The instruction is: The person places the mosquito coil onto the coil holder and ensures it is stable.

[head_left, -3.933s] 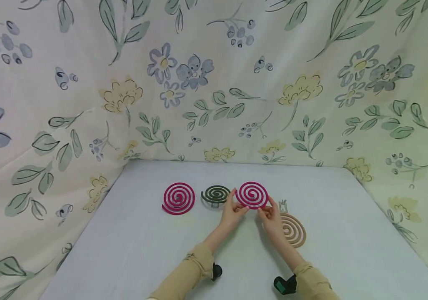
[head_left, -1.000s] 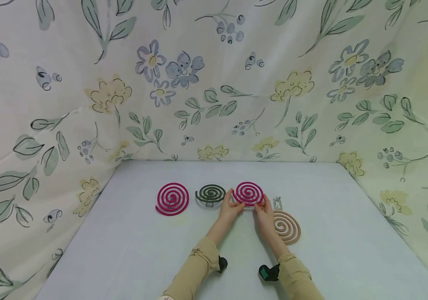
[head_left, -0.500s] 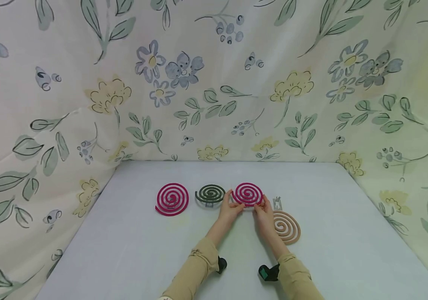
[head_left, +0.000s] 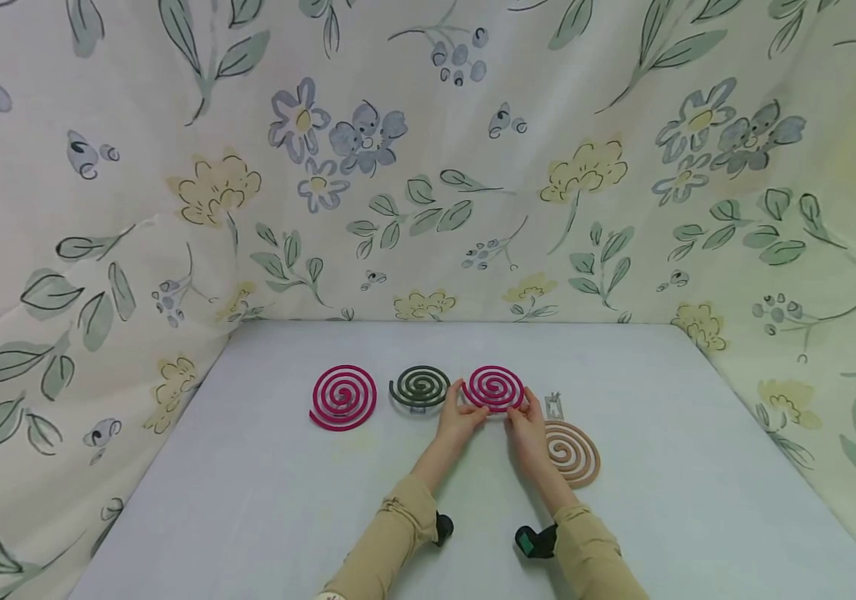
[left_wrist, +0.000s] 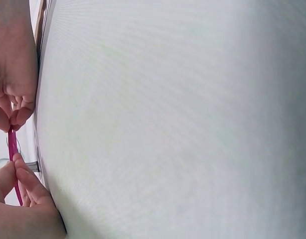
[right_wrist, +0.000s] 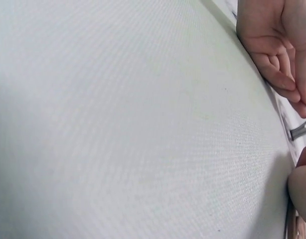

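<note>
Both hands pinch the lower rim of a magenta mosquito coil point(head_left: 493, 389). The left hand point(head_left: 459, 419) holds it on the left, the right hand point(head_left: 528, 429) on the right. Edge-on, the coil point(left_wrist: 12, 145) shows as a thin strip between the fingers in the left wrist view. Close by it in that view is a small metal stand point(left_wrist: 32, 167); whether they touch I cannot tell. A dark green coil point(head_left: 420, 387) tilts on a metal stand left of the left hand. Farther left is another magenta coil point(head_left: 343, 397), with a stand partly visible at its centre.
A tan coil point(head_left: 572, 454) lies on the white table point(head_left: 270, 508), partly behind the right forearm. Just behind it is a bare metal stand point(head_left: 553, 406). Floral cloth point(head_left: 428, 250) hangs around the back and sides of the table.
Over the last second both hands keep their grip on the magenta coil, which tilts very slightly. Compared with the oldest frame, the whole view has shifted a little; the other coils lie as before.
</note>
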Demonstrator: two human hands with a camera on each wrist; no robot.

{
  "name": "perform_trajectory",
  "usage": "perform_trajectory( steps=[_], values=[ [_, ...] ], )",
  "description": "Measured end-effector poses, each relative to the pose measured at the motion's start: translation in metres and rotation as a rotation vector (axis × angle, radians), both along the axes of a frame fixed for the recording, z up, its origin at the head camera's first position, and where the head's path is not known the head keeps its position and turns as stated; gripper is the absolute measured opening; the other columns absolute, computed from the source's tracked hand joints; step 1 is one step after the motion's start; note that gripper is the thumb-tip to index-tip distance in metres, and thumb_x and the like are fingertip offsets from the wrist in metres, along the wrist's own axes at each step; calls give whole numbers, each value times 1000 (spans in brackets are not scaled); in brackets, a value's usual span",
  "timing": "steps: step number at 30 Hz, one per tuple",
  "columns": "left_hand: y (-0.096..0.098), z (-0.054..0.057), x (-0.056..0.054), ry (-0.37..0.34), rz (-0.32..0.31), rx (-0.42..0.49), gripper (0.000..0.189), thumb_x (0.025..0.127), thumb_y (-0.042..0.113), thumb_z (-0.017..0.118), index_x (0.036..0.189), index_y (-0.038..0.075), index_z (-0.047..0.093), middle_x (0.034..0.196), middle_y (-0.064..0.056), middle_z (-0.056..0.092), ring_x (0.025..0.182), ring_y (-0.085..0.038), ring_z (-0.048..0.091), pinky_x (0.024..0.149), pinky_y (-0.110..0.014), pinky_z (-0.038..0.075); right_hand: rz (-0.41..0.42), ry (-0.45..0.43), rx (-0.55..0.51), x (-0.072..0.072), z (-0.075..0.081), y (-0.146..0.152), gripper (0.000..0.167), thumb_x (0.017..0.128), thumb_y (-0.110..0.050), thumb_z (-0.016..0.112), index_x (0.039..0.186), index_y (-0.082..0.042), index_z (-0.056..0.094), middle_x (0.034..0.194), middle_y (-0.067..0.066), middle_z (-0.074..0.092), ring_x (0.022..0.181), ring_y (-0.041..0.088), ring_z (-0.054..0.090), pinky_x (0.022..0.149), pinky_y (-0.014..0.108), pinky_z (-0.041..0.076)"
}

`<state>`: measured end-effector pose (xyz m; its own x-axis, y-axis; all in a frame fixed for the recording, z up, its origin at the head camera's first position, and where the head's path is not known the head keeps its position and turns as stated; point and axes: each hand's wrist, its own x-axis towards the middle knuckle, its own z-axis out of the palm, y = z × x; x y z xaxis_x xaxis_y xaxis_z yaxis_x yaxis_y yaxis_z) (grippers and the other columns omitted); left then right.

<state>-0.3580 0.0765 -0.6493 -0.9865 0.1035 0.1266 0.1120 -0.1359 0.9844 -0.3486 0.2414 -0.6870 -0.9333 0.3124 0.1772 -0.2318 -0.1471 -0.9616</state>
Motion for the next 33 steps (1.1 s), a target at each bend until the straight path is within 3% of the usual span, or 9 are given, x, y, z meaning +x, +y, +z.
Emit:
perform_trajectory(
  steps=[5, 6, 7, 8, 10, 14, 19, 27, 33],
  values=[
    [-5, 48, 29, -37, 34, -53, 80, 79, 8, 75, 145, 11, 29, 72, -13, 69, 65, -21, 67, 62, -33, 55, -1, -93, 17, -54, -80, 30, 70, 86, -21, 68, 146, -24, 32, 94, 2, 52, 83, 13, 53, 71, 25, 50],
    [-7, 51, 32, -19, 27, -42, 80, 80, 12, 76, 145, 13, 30, 70, -10, 68, 63, -19, 66, 61, -31, 55, -2, -107, 17, -61, -90, 34, 70, 86, -20, 68, 146, -26, 32, 95, 3, 52, 84, 15, 53, 72, 26, 50],
    [-6, 40, 26, 3, 12, -23, 80, 80, 18, 77, 145, 15, 30, 69, -6, 68, 61, -17, 65, 59, -30, 54, -3, -116, 14, -67, -98, 37, 69, 86, -20, 68, 145, -28, 33, 95, 3, 51, 85, 16, 53, 72, 27, 50],
    [-7, 48, 32, 3, 11, -22, 79, 80, 18, 77, 144, 15, 31, 68, -5, 67, 61, -16, 65, 58, -29, 54, -3, -119, 11, -71, -105, 40, 69, 86, -19, 68, 145, -29, 33, 95, 2, 51, 85, 16, 53, 73, 27, 51],
    [-10, 65, 44, 13, 15, -26, 77, 80, 17, 76, 143, 10, 32, 66, -3, 66, 59, -13, 63, 57, -27, 53, -14, -135, 6, -75, -110, 41, 69, 86, -18, 68, 144, -31, 34, 95, 1, 50, 85, 16, 53, 73, 27, 51],
    [-15, 124, 78, -117, 59, -82, 71, 79, -2, 70, 139, -4, 32, 72, -18, 66, 60, -15, 62, 63, -30, 55, -29, -158, 3, -71, -102, 38, 68, 86, -13, 65, 144, -28, 35, 93, 0, 49, 84, 14, 52, 73, 26, 51],
    [-19, 163, 102, -140, 66, -106, 64, 81, -10, 63, 136, -12, 30, 82, -33, 63, 62, -16, 63, 68, -31, 56, -17, -146, -12, -52, -73, 27, 65, 87, -15, 65, 144, -23, 35, 95, 0, 51, 84, 12, 52, 72, 24, 50],
    [-18, 145, 93, -144, 62, -79, 67, 80, -4, 68, 138, -6, 33, 70, -14, 66, 57, -3, 56, 63, -20, 51, -12, -160, -43, -66, -92, 34, 65, 86, -16, 66, 143, -27, 36, 99, 1, 53, 86, 14, 54, 74, 27, 51],
    [-18, 143, 91, -170, 58, -91, 70, 80, -4, 68, 140, -5, 31, 76, -21, 67, 58, -2, 55, 65, -20, 51, -20, -166, -46, -51, -69, 25, 64, 86, -12, 65, 142, -24, 38, 97, 2, 51, 85, 14, 52, 74, 25, 51]
  ],
)
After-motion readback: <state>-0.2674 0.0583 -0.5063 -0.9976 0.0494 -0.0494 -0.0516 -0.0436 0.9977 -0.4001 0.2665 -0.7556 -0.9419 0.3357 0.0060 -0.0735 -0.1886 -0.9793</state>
